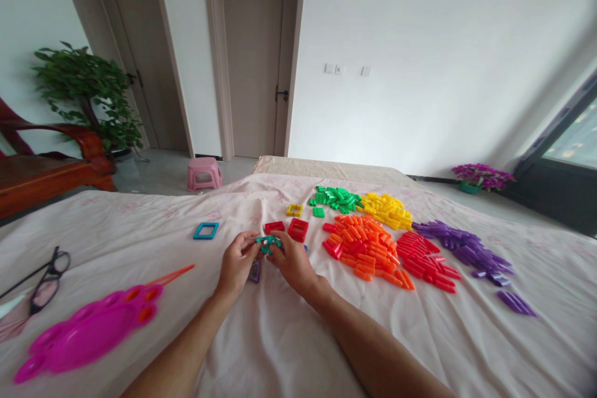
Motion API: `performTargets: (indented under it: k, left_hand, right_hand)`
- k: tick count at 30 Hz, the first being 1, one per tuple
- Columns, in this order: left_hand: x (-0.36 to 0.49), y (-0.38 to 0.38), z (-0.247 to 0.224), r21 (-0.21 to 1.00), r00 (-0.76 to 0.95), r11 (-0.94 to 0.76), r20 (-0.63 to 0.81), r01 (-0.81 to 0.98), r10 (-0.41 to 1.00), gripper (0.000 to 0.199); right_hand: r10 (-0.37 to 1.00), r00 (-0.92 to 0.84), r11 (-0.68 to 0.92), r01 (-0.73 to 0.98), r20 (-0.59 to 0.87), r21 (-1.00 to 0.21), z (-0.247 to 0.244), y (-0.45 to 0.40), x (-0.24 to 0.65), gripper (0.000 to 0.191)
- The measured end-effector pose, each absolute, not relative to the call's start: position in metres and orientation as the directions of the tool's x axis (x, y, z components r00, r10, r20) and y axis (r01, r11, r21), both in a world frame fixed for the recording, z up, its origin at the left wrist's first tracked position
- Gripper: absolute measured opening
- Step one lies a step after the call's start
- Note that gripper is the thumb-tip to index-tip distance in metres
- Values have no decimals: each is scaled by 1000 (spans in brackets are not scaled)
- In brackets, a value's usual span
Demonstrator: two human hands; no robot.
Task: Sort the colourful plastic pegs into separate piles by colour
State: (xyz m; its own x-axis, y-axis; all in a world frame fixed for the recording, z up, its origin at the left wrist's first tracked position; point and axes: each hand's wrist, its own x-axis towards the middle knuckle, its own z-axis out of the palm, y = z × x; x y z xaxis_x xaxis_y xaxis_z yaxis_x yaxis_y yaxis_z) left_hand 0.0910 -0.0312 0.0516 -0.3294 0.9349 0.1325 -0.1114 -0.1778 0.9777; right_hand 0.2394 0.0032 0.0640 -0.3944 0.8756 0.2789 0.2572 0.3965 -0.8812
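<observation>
My left hand (pixel 237 264) and my right hand (pixel 295 259) meet above the cloth, fingers closed in a pinch. Between them is a small teal plastic piece (pixel 269 242) with open gaps; the fingers cover part of it, so its full shape is hidden. Just under my left hand lies a purple plastic frame (pixel 254 270). Beyond the fingertips are a red square frame (pixel 298 229) and another red piece (pixel 274 226), with a yellow frame (pixel 294 210) further back. A blue square frame (pixel 206 231) lies to the left.
Piles of green (pixel 339 199), yellow (pixel 386 209), orange (pixel 366 245), red (pixel 424 258) and purple pieces (pixel 461 244) spread over the right side. At left lie a magenta tray (pixel 93 331), orange sticks (pixel 172 274) and glasses (pixel 49 280). A pink stool (pixel 204 174) stands beyond the cloth (pixel 289 348).
</observation>
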Motion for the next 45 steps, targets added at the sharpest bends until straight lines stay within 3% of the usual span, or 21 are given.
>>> performTargets:
  k: [9, 15, 23, 28, 36, 45]
  left_hand:
    - [91, -33, 53, 981, -288, -195, 179, -25, 941, 39]
    - [89, -35, 56, 973, -278, -191, 220, 128, 935, 38]
    - [90, -37, 59, 962, -256, -208, 249, 175, 934, 41]
    - [90, -38, 59, 948, -230, -203, 261, 246, 938, 42]
    - [89, -35, 54, 961, -216, -193, 235, 197, 948, 43]
    - [91, -36, 60, 981, -269, -164, 187, 105, 945, 46]
  right_hand:
    - [816, -430, 560, 422, 386, -713, 72, 1, 243, 37]
    - [810, -446, 564, 417, 381, -713, 67, 3, 242, 42]
    - [833, -431, 515, 376, 346, -770, 65, 3, 241, 29]
    - [817, -419, 554, 378, 396, -741, 63, 3, 241, 34]
    - [799, -410, 586, 368, 440, -721, 66, 3, 243, 27]
    - [754, -441, 643, 342, 487, -686, 65, 1, 243, 42]
